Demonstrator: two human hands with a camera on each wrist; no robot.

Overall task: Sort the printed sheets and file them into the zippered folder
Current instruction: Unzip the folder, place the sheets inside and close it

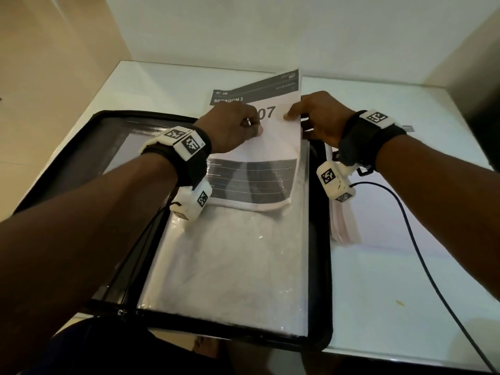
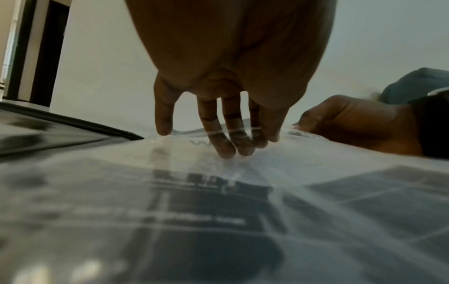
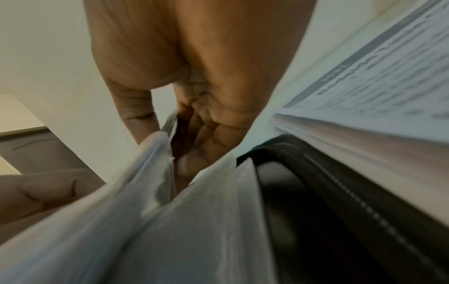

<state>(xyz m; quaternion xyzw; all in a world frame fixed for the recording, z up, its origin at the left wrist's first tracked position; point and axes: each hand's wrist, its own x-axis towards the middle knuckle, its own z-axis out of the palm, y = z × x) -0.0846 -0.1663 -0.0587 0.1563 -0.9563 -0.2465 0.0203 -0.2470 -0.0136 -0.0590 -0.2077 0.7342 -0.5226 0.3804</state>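
Here the printed sheet (image 1: 259,147) sits half inside a clear sleeve (image 1: 238,266) of the open zippered folder (image 1: 323,293), its top sticking out past the folder's far edge. The left hand (image 1: 232,128) has three fingers tucked into the sleeve's mouth, thumb outside. The right hand (image 1: 322,117) pinches the sleeve's right edge beside the sheet.

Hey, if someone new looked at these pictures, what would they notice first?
Both hands meet at the far end of the open black zippered folder, working a printed sheet marked "07" into a clear plastic sleeve. The left hand reaches into the sleeve's mouth; the right hand pinches its right edge.
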